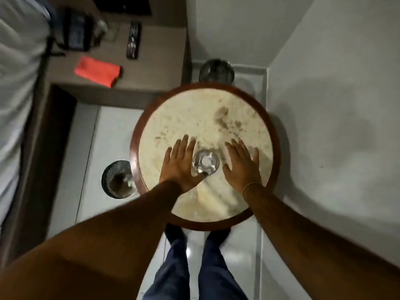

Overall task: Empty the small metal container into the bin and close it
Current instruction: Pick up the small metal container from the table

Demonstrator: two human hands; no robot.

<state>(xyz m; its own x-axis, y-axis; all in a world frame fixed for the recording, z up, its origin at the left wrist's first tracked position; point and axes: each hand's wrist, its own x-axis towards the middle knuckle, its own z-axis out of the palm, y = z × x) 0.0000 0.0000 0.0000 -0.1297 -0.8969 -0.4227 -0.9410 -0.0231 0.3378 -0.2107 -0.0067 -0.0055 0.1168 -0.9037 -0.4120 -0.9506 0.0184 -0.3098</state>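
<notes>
A small shiny metal container (205,163) with a round lid stands near the front of a round stone-topped table (205,118). My left hand (180,164) lies flat on the table just left of it, fingers spread, thumb close to its base. To its right, my right hand (242,164) rests palm down with fingers apart and a small gap to the container. A mesh bin (116,179) with something in it stands on the floor left of the table. A second mesh bin (216,70) sits on the floor behind the table.
A brown desk at the upper left holds a red cloth (97,71), a remote (133,41) and a dark device (75,32). A bed edge runs along the left. White walls close the right side. My legs stand at the table's front edge.
</notes>
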